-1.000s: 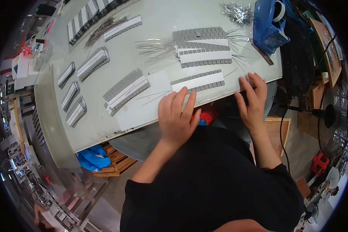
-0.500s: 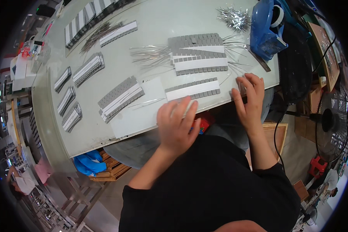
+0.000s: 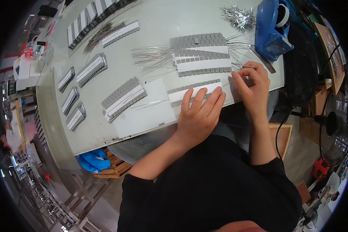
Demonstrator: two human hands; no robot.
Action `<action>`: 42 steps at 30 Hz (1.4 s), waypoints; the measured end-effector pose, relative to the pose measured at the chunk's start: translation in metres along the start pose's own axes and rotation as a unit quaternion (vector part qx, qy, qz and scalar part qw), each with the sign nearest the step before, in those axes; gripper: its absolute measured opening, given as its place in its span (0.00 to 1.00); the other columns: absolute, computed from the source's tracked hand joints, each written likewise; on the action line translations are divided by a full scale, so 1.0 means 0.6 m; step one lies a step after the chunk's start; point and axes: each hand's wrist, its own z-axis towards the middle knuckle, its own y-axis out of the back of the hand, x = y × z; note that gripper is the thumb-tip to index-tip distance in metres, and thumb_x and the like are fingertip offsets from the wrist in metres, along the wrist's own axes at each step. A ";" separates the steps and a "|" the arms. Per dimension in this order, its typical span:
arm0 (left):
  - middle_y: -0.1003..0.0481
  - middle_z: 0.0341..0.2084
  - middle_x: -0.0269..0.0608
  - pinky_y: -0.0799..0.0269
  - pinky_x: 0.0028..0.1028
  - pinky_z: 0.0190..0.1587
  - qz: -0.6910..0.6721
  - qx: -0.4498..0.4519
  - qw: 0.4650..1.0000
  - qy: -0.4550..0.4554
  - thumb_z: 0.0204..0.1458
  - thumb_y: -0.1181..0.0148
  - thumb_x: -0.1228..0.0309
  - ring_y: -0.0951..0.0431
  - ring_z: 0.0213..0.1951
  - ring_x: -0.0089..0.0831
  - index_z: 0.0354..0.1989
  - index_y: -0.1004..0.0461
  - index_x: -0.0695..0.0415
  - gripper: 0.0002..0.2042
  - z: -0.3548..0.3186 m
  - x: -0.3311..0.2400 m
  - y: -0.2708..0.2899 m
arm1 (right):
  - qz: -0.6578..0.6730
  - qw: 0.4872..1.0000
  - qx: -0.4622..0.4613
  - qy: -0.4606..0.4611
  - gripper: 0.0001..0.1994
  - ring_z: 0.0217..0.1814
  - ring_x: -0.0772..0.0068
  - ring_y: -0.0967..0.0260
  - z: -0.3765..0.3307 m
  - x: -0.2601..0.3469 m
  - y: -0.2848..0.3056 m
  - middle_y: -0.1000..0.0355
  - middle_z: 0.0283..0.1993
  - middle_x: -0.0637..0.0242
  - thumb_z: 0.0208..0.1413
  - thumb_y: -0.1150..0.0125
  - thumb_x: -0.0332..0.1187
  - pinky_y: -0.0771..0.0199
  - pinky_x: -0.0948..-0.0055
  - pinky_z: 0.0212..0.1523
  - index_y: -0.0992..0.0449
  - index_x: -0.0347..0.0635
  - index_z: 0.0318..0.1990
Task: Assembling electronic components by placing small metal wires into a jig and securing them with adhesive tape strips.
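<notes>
My left hand (image 3: pixel 200 114) lies with its fingers stretched out over the near edge of a white strip with grey toothed edges (image 3: pixel 178 95), touching it. My right hand (image 3: pixel 257 87) is to the right of the strip, its fingers curled in a pinch. A thin metal wire (image 3: pixel 249 66) shows at those fingertips; its far end is hard to make out. Just beyond lies a stack of similar grey-and-white strips (image 3: pixel 203 66). Loose thin wires (image 3: pixel 152 56) stick out from the stack's left side, and more from its right.
Further strip bundles (image 3: pixel 123 98) lie to the left on the pale table (image 3: pixel 87 135). A blue tape dispenser (image 3: pixel 267 33), a metal ruler-like blade (image 3: pixel 263 60) and a tangle of silvery pieces (image 3: pixel 239 18) are at the far right. A fan (image 3: pixel 336 123) stands beyond the table's right edge.
My left hand has moved right and forward onto the strip. My right hand has reached slightly forward, and its fingers have closed into a pinch near the wires.
</notes>
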 end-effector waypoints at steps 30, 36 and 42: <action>0.30 0.61 0.46 0.44 0.51 0.68 -0.081 -0.084 0.993 -0.005 0.53 0.44 0.66 0.31 0.61 0.46 0.56 0.26 0.63 0.22 -0.012 -0.017 -0.049 | -0.101 0.969 0.033 0.224 0.18 0.63 0.47 0.35 -0.094 -0.053 -0.006 0.30 0.59 0.52 0.64 0.43 0.38 0.42 0.51 0.63 0.23 0.37 0.56; 0.31 0.63 0.46 0.45 0.46 0.70 -0.067 -0.083 0.994 0.012 0.55 0.41 0.66 0.33 0.63 0.45 0.57 0.27 0.63 0.22 -0.033 -0.014 -0.032 | -0.104 0.971 0.073 0.202 0.19 0.66 0.50 0.38 -0.101 -0.015 -0.002 0.32 0.60 0.54 0.66 0.46 0.41 0.48 0.51 0.66 0.24 0.37 0.56; 0.31 0.62 0.49 0.44 0.48 0.70 -0.117 -0.067 0.991 0.011 0.54 0.40 0.66 0.34 0.64 0.48 0.57 0.27 0.63 0.22 -0.033 -0.018 -0.032 | -0.115 0.971 0.059 0.202 0.19 0.66 0.49 0.38 -0.107 -0.020 0.002 0.32 0.60 0.54 0.64 0.45 0.41 0.49 0.50 0.67 0.25 0.39 0.56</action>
